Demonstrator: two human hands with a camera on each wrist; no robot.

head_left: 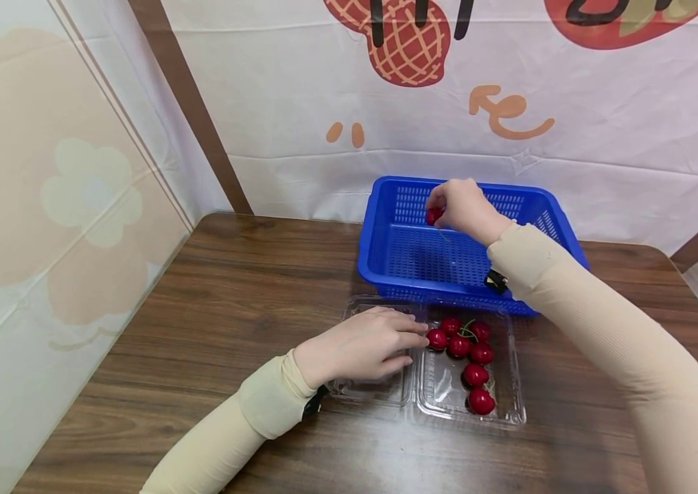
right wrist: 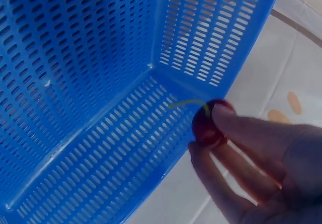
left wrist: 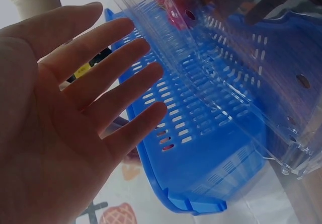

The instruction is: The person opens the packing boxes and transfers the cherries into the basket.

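A dark red cherry [right wrist: 210, 126] with a green stem is pinched between the thumb and fingers of my right hand [head_left: 462, 209], over the blue plastic basket [head_left: 379, 264]. My left hand [head_left: 368, 343] spreads nearly straight fingers over the lid half of a clear plastic clamshell box [head_left: 512, 405], fingertips right by the nearest cherry. Several red cherries [head_left: 475, 374] lie in the box's right half, in a rough bent line. From below, the left wrist view shows the palm [left wrist: 65, 133] and fingers apart, holding nothing, beside the clear plastic.
The basket stands at the back of the brown wooden table [head_left: 231, 295], directly behind the box, its slotted floor bare. A printed white cloth [head_left: 287, 82] hangs just behind the table, and another pale cloth [head_left: 27, 206] covers the left side.
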